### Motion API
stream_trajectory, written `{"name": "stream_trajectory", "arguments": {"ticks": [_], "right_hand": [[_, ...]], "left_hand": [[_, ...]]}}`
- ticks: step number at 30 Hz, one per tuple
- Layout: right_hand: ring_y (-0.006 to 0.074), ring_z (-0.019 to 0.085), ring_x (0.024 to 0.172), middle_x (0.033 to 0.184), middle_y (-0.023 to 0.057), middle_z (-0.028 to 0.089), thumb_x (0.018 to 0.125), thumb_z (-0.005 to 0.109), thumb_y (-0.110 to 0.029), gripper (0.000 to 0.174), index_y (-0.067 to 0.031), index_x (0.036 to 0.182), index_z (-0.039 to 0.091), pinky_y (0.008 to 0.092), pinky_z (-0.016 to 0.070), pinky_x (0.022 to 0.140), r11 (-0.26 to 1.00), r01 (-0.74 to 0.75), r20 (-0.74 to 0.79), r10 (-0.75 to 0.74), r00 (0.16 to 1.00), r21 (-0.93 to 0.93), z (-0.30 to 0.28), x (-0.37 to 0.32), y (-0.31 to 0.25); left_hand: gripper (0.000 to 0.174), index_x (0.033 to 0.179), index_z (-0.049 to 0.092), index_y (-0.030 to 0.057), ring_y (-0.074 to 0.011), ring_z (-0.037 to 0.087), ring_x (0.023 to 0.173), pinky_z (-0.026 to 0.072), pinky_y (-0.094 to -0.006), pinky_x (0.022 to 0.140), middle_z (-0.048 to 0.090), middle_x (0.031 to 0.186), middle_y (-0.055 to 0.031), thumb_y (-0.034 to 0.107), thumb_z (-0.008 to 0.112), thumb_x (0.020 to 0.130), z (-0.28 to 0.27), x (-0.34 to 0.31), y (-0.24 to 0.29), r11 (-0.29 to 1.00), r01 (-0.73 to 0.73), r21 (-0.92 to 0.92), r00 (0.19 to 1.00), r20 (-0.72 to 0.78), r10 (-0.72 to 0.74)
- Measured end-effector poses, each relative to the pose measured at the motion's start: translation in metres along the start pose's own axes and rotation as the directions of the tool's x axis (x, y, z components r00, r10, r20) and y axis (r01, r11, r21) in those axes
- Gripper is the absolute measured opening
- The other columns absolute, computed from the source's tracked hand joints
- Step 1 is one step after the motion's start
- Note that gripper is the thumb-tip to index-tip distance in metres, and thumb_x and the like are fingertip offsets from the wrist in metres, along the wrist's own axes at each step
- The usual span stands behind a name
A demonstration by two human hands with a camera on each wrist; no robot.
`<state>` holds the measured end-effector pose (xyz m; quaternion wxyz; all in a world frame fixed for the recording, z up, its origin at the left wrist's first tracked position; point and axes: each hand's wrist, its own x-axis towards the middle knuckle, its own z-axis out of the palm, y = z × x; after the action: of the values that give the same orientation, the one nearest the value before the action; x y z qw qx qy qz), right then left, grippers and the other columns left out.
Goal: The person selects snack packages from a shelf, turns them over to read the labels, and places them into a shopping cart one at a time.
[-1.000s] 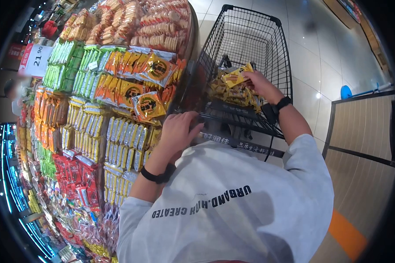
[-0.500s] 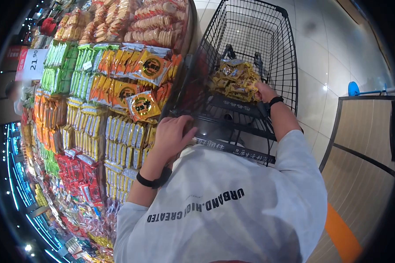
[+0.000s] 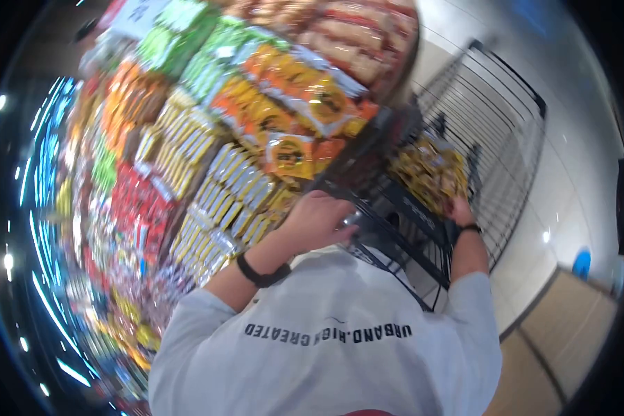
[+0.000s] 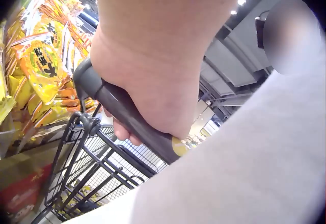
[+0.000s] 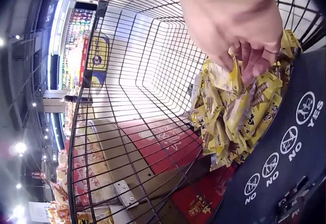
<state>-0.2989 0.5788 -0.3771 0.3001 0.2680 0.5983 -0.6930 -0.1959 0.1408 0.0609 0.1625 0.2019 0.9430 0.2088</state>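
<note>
My left hand grips the dark handle of a shopping cart, its fingertips showing under the bar in the left wrist view. Inside the cart, close to the handle end, lies a heap of yellow snack packets. At the top of that heap my right hand pinches a yellow snack packet between bent fingers. The head view is blurred and shows the right hand at the heap's near edge.
A display of wrapped snacks stands left of the cart, with orange packets, yellow-and-silver packets and red packets. The cart's dark flap bears white pictograms. Wood-toned panels stand at the right, near a blue object.
The right hand has lowered a yellow packet onto the heap and stays there. The head view has swung, so cart and display appear shifted right and tilted. The left hand stays on the handle.
</note>
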Motion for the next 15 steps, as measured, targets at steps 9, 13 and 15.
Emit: {"name": "stream_trajectory", "arguments": {"ticks": [9, 13, 15], "right_hand": [[0.022, 0.056, 0.053, 0.066, 0.0065, 0.061, 0.096, 0.053, -0.025, 0.024, -0.0069, 0.083, 0.062, 0.0368, 0.0441, 0.047, 0.942, -0.335, -0.027, 0.336, 0.942, 0.033, 0.027, 0.024, -0.026], [0.0208, 0.061, 0.067, 0.076, 0.0072, 0.063, 0.095, 0.057, -0.022, 0.019, -0.0055, 0.088, 0.061, 0.0325, 0.0477, 0.054, 0.968, -0.222, -0.075, 0.232, 0.97, 0.116, 0.057, -0.009, -0.066], [0.0203, 0.062, 0.072, 0.08, 0.0072, 0.063, 0.095, 0.058, -0.022, 0.018, -0.0054, 0.088, 0.06, 0.0307, 0.0487, 0.057, 0.974, -0.206, -0.053, 0.212, 0.976, 0.096, 0.074, -0.026, -0.09]], "left_hand": [[0.027, 0.099, 0.065, 0.0123, -0.024, 0.066, 0.084, 0.0471, -0.0377, 0.086, 0.067, 0.082, -0.0031, 0.037, 0.066, 0.09, 0.007, -0.009, -0.009, 0.996, -0.084, -0.003, 0.983, -0.164, 0.082], [0.026, 0.099, 0.065, 0.0121, -0.0253, 0.065, 0.087, 0.0462, -0.0385, 0.088, 0.067, 0.088, -0.0036, 0.037, 0.065, 0.092, 0.01, -0.012, -0.015, 0.994, -0.112, -0.003, 0.981, -0.159, 0.11], [0.025, 0.098, 0.065, 0.0119, -0.0266, 0.065, 0.087, 0.0462, -0.0392, 0.088, 0.066, 0.09, -0.0044, 0.036, 0.065, 0.092, 0.012, -0.014, -0.019, 0.983, -0.159, -0.088, 0.963, -0.235, 0.135]]}}
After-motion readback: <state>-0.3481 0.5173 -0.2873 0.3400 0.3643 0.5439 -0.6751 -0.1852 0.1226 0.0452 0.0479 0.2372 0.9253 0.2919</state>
